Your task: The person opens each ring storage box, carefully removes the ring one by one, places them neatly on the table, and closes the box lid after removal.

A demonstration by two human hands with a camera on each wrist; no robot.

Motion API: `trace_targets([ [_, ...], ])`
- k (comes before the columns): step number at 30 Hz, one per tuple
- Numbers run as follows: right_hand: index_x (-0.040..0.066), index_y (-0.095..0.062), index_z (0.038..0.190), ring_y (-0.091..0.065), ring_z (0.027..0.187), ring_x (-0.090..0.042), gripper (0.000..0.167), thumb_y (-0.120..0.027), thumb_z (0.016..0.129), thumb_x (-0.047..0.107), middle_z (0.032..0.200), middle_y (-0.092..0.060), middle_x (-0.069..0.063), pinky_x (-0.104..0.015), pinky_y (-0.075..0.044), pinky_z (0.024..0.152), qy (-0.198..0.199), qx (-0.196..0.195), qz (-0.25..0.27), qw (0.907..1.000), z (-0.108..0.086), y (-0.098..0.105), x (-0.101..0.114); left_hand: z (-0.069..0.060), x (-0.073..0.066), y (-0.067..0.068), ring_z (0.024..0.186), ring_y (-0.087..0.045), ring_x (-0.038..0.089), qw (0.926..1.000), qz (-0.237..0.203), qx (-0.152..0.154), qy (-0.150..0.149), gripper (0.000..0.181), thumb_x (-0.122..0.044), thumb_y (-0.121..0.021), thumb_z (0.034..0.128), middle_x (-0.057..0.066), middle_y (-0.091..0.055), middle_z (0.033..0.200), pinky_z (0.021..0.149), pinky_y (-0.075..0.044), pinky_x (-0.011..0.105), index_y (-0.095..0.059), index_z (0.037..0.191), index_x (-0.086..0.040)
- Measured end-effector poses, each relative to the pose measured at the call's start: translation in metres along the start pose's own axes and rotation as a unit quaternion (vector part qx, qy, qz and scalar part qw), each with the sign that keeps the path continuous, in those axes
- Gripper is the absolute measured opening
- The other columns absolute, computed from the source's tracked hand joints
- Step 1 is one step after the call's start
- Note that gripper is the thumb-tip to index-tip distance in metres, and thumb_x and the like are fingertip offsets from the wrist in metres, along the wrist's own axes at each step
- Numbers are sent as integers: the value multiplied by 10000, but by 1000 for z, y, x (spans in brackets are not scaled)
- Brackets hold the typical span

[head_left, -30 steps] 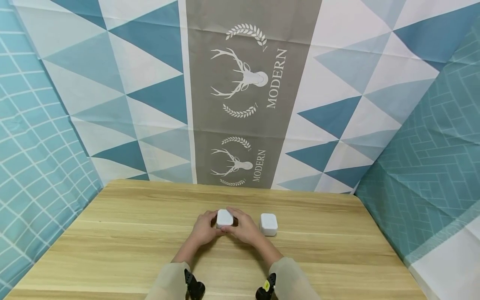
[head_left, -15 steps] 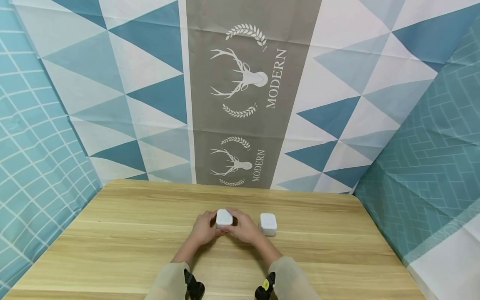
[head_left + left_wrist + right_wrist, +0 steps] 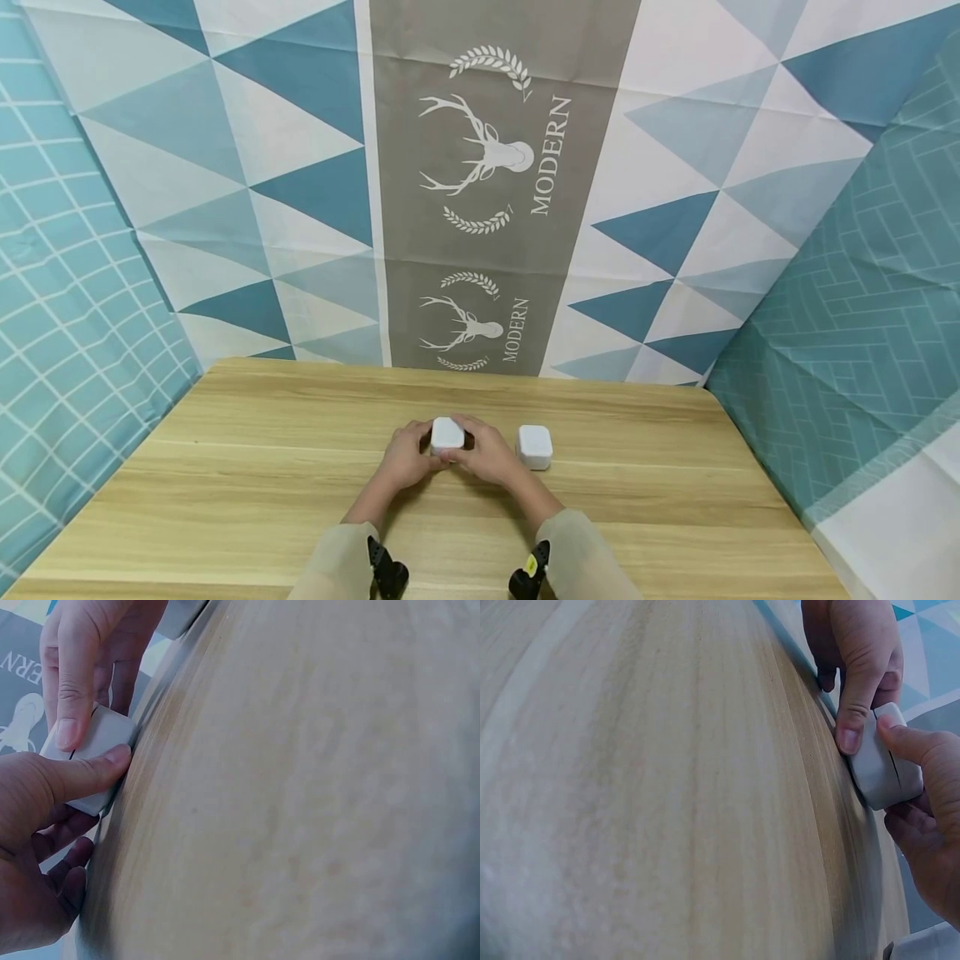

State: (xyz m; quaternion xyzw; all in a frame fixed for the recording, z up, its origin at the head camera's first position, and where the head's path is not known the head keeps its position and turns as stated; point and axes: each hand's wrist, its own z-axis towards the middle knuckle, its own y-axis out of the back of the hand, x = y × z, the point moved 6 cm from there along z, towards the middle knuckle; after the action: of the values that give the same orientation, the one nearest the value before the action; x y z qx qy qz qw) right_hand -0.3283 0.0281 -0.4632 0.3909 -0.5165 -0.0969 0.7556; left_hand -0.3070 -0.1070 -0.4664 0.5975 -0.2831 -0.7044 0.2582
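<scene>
1. White rounded-square box, likely plastic [image 3: 447,433]: held between two hands, over pale wood-grain table [image 3: 262,483], left of a matching white box [image 3: 534,446] that nobody grips.
2. Left hand [image 3: 407,457]: curled, pinching low, thumb on the table side of the dark seam [image 3: 892,759]. Right hand [image 3: 487,454]: curled too, thumb across the seam, higher up. Probably split so one steadies the base, the other controls the top.
3. Can't tell: contents, underside, whether it touches the wood. Far fingertips hidden. Matching box cut off in right wrist view.
</scene>
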Motion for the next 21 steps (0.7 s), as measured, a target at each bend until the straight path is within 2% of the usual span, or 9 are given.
trace_targets([
  [21,48,-448,1380,-429,1315,-270,672,-682,834,363,1414,-470,-120,-428,-345,1083,-70,16,33,10000,1,0,-2,0,1,0,1083,-499,333,10000,35,-19,5,689,-242,-799,722,167,-586,1219,950,-416,503,-524,1298,17],
])
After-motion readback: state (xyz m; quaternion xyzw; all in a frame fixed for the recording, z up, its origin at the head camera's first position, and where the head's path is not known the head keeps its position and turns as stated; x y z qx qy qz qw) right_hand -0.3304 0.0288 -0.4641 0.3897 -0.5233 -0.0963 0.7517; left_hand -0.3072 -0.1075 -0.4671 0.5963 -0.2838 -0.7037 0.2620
